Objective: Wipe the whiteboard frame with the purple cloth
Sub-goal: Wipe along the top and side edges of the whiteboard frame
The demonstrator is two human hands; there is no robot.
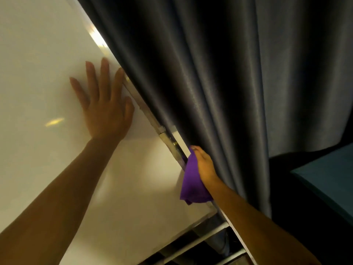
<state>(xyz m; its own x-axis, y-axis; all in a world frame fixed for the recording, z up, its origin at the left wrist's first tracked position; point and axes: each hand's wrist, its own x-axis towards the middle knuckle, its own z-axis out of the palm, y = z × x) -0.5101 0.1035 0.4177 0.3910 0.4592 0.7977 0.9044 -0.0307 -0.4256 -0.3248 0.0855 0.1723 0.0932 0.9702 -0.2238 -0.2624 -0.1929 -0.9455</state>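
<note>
The whiteboard (47, 73) fills the left of the view, tilted, with its silver frame (147, 109) running diagonally along its right edge. My left hand (103, 104) lies flat on the board with fingers spread, its fingertips near the frame. My right hand (204, 165) grips the purple cloth (193, 182) and presses it against the frame's lower part, just below a metal joint (168, 138). Part of the cloth hangs loose under the hand.
A dark grey curtain (219, 83) hangs right against the frame, touching my right hand. A teal surface (328, 184) sits at the lower right. Metal stand bars (200, 240) show beneath the board's bottom edge.
</note>
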